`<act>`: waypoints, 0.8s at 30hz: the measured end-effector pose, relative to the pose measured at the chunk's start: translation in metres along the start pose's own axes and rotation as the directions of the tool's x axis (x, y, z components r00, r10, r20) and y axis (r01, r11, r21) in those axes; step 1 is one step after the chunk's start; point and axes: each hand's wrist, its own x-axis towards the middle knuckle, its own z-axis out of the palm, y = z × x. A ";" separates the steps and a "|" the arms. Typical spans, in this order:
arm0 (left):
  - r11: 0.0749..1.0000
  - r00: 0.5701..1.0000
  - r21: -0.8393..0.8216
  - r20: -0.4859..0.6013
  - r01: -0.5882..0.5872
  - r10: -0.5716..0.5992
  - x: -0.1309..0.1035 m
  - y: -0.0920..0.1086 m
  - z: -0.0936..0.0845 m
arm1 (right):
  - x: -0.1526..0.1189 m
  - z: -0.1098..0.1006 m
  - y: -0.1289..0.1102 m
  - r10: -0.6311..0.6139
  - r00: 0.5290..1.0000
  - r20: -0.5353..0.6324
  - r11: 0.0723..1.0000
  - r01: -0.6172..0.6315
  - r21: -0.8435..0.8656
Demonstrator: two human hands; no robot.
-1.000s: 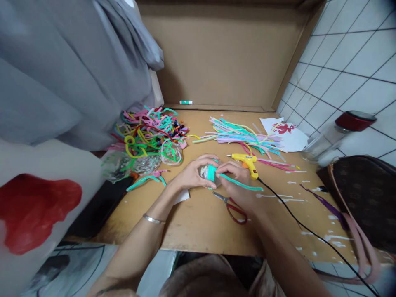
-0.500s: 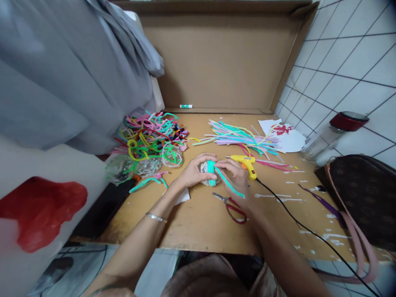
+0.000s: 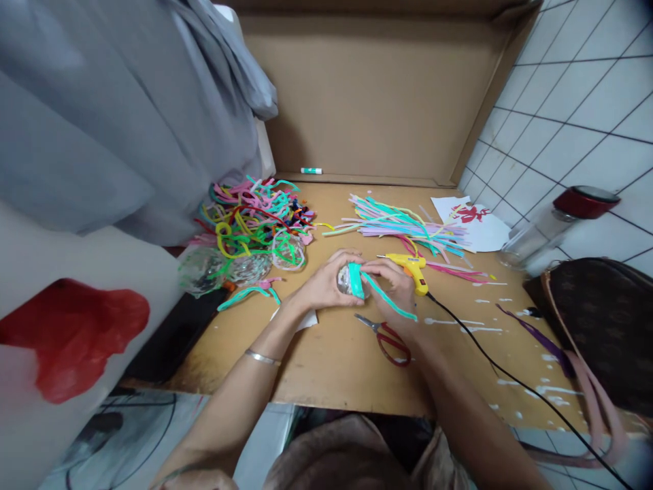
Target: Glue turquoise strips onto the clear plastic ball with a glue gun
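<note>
My left hand is wrapped round a small clear, roundish piece banded with turquoise pipe cleaner. Against its right side, my right hand pinches a turquoise pipe cleaner, whose loose end trails down across the hand toward the wrist. Just below the hands lie scissors with red handles, partly under my right wrist. A yellow glue gun rests right beside my right hand, its black cord running to the lower right. The underside of the clear piece is hidden.
Tangled pipe cleaners are heaped at left, near clear rounded pieces. A bundle of straight pipe cleaners lies at the back. On the right stand a red-lidded bottle and a brown bag. Cardboard walls the back.
The banded piece has been turned slightly in my left hand, showing more of its clear side. My right hand still pinches the pipe cleaner. The whole view has shifted a little.
</note>
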 end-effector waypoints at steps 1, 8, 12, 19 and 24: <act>1.000 1.000 0.000 -0.013 0.000 0.000 0.000 0.001 0.001 | 0.000 0.000 0.001 -0.003 1.000 -0.001 1.000 0.003 0.004; 0.966 0.987 -0.213 -0.019 0.150 -0.157 -0.004 0.003 0.000 | -0.001 -0.004 0.001 0.077 0.995 0.062 0.997 -0.077 0.004; 0.929 0.965 -0.261 0.045 0.262 -0.259 -0.004 0.008 -0.004 | -0.002 -0.003 -0.005 0.090 0.994 0.056 0.996 -0.090 0.012; 0.915 0.957 -0.283 0.059 0.288 -0.283 -0.002 0.009 -0.005 | -0.003 -0.003 -0.006 0.009 0.990 0.138 0.991 0.009 -0.134; 0.907 0.955 -0.298 0.066 0.296 -0.290 -0.001 0.012 -0.006 | -0.004 -0.003 -0.010 -0.078 0.968 0.238 0.941 0.150 -0.302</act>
